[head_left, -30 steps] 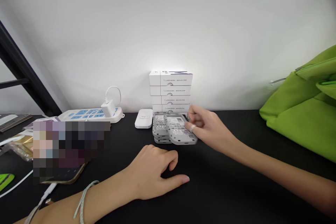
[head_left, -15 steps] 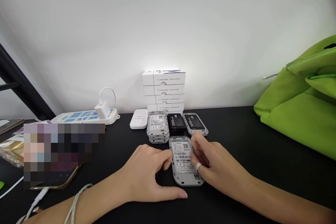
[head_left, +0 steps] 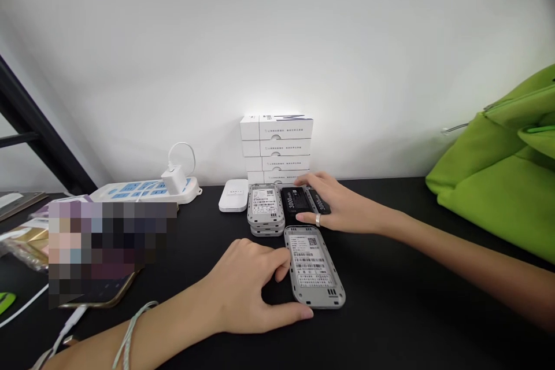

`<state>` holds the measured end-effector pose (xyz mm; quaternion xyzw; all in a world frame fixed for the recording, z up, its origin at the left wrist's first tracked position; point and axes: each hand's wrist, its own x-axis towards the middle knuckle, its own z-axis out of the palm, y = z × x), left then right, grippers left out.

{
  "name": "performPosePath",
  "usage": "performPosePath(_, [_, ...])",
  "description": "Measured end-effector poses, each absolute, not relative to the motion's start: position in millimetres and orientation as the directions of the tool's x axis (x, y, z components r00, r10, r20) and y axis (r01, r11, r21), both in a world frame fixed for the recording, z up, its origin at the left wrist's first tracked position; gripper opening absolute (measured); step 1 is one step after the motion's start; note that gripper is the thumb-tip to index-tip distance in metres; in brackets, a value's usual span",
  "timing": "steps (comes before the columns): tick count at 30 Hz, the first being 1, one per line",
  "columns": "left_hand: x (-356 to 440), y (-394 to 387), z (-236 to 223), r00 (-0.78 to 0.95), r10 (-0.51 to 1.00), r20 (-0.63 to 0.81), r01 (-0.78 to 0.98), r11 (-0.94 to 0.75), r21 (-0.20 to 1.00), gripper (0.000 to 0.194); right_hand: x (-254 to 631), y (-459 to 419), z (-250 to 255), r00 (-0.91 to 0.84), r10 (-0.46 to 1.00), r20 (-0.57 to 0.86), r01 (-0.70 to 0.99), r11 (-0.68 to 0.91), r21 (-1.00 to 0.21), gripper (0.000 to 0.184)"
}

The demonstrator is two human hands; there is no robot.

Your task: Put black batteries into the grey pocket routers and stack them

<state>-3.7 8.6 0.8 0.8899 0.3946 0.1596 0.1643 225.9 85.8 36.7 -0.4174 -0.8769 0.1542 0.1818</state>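
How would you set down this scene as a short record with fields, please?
Left hand: beside the front case, thumb extended, holding nothing
Right hand: at the battery; whether it grips is unclear
Front case: flat on the table, label showing
Case stack: left of the battery
Boxes: white, piled behind the case stack
Bag: green, far right

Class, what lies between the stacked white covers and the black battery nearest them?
In the head view, a stack of grey device shells lies between the white covers and that black battery.
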Motion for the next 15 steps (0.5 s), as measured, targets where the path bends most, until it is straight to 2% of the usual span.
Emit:
performPosePath(4, [-5.0, 9.3, -1.1, 0.649, 0.741, 0.173, 0.629, -0.65, 0.427, 0.048, 221.8, 94.7, 38.1, -0.584, 0.801, 0.132, 0.707, 0.581, -0.403, 0.06])
performPosePath(8, [-5.0, 9.6, -1.9, 0.644, 0.745, 0.173, 0.634, -0.646, 0.425, 0.048, 222.2, 99.3, 34.6, -0.605, 0.784, 0.143, 0.696, 0.607, -0.383, 0.063])
performPosePath(13, [-4.4, 10.2, -2.1, 0.648, 0.74, 0.181, 0.624, -0.652, 0.431, 0.047, 225.1, 101.5, 33.1, -0.583, 0.796, 0.165, 0.66, 0.582, -0.475, 0.081])
performPosePath(15, [-4.2, 10.5, -1.5, 0.646, 0.741, 0.183, 0.625, -0.651, 0.431, 0.047, 227.7, 95.2, 33.1, -0.545, 0.821, 0.17, 0.65, 0.542, -0.533, 0.082])
